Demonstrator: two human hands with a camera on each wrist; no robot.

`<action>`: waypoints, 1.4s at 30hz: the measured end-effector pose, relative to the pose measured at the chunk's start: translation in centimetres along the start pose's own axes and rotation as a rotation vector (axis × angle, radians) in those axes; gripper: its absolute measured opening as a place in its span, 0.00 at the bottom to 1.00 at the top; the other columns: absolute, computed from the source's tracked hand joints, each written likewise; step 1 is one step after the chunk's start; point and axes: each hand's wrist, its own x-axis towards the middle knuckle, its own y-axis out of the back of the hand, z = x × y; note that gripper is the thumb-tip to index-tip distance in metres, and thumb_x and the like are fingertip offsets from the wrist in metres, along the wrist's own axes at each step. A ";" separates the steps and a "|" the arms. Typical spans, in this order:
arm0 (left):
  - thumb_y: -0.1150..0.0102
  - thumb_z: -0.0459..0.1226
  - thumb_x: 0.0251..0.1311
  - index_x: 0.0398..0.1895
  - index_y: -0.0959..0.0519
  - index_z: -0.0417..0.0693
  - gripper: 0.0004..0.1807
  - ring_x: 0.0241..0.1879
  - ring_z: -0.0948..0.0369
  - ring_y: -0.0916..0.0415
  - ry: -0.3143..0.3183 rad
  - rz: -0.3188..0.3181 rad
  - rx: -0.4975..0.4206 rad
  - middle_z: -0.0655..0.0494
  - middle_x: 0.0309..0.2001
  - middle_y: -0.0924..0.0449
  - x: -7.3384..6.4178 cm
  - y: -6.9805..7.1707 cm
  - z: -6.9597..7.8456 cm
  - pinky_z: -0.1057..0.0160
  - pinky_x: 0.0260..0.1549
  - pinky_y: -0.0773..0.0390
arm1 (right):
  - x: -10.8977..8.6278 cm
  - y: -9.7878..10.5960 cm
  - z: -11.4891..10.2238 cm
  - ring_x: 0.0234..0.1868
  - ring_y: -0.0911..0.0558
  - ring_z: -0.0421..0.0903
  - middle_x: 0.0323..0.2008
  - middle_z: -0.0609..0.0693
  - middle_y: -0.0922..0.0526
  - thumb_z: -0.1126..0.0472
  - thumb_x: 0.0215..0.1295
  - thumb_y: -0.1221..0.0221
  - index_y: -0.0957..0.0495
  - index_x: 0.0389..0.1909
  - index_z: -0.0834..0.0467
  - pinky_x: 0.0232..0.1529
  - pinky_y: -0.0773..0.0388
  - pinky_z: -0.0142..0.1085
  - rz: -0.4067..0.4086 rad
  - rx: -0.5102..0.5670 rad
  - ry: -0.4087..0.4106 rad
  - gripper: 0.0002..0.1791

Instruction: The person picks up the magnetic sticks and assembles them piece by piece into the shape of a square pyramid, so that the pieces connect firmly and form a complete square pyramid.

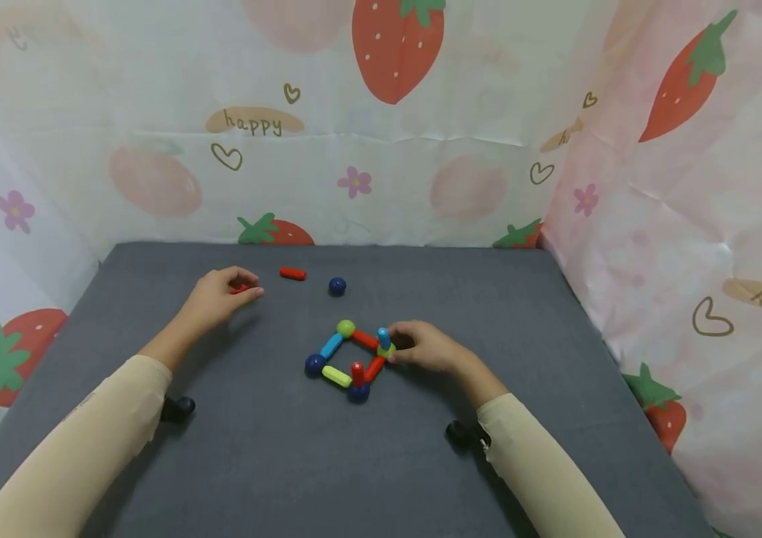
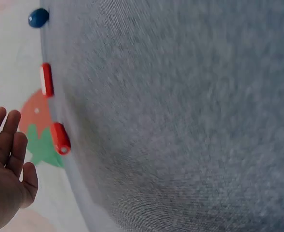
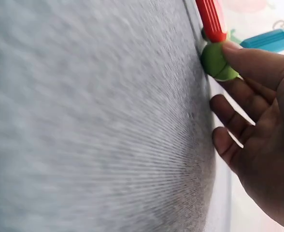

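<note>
I'm watching the right hand most closely from my end: its thumb and a finger pinch a smooth, plastic-looking green ball, the right corner of a four-sided frame of rods and balls on the dark grey cloth-covered table. A sideways tug there could, I judge, break the neighbouring joints, and a brushing finger could knock off the upright light-blue plastic rod on that ball. The upright red plastic rod at the near corner has no side support that I can see, so a jolt might topple it. The left hand hovers with fingers parted and relaxed around a loose red plastic rod; my left wrist view shows it apart from them. A badly aimed grasp could roll that rod away or push it into its neighbour, another loose red rod. The loose navy ball could roll if bumped, being round. My count is five balls, three navy and two green; eight rods: five red, two light blue, one yellow-green. Four rods form the sides, two stand upright, two lie loose.
</note>
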 end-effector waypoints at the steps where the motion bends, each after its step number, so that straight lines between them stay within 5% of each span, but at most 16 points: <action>1: 0.40 0.56 0.70 0.62 0.22 0.46 0.28 0.56 0.47 0.25 0.008 0.008 -0.004 0.44 0.57 0.20 0.1 0.0 -0.3 0.44 0.51 0.24 | 0.2 0.1 0.1 0.50 0.19 0.43 0.50 0.48 0.14 0.62 0.67 0.32 0.18 0.57 0.55 0.50 0.21 0.38 -0.014 0.000 0.005 0.18; 5: 0.38 0.53 0.70 0.62 0.23 0.46 0.27 0.58 0.45 0.27 0.039 0.036 -0.008 0.42 0.58 0.23 0.5 0.0 -1.3 0.41 0.52 0.25 | 0.9 0.7 0.5 0.51 0.20 0.43 0.51 0.49 0.15 0.63 0.69 0.34 0.19 0.59 0.56 0.53 0.22 0.38 -0.054 -0.008 0.039 0.19; 12: 0.38 0.47 0.71 0.66 0.25 0.40 0.27 0.63 0.37 0.37 0.078 0.043 0.061 0.36 0.60 0.23 1.5 0.0 -3.1 0.28 0.62 0.48 | 2.0 1.4 0.6 0.53 0.23 0.45 0.55 0.47 0.16 0.61 0.70 0.35 0.20 0.62 0.53 0.58 0.27 0.42 -0.103 -0.048 0.085 0.20; 21: 0.36 0.46 0.69 0.68 0.27 0.39 0.30 0.69 0.32 0.43 0.120 0.035 0.106 0.34 0.65 0.26 2.7 0.0 -4.3 0.22 0.65 0.60 | 2.8 2.3 0.5 0.65 0.28 0.49 0.62 0.46 0.20 0.59 0.73 0.38 0.21 0.65 0.48 0.72 0.37 0.52 -0.160 -0.103 0.073 0.21; 30: 0.37 0.46 0.71 0.64 0.24 0.41 0.25 0.65 0.35 0.33 0.153 -0.001 0.116 0.36 0.59 0.21 3.4 -0.1 -4.8 0.21 0.65 0.62 | 3.3 2.6 0.8 0.68 0.25 0.48 0.64 0.49 0.20 0.63 0.73 0.38 0.22 0.66 0.53 0.70 0.31 0.47 -0.186 -0.027 0.099 0.22; 42: 0.41 0.43 0.73 0.62 0.22 0.41 0.21 0.63 0.36 0.32 0.188 -0.021 0.134 0.36 0.58 0.22 3.8 -0.3 -4.5 0.22 0.66 0.59 | 3.6 2.4 1.3 0.66 0.24 0.46 0.62 0.47 0.18 0.64 0.71 0.37 0.20 0.63 0.52 0.69 0.31 0.46 -0.149 -0.011 0.097 0.21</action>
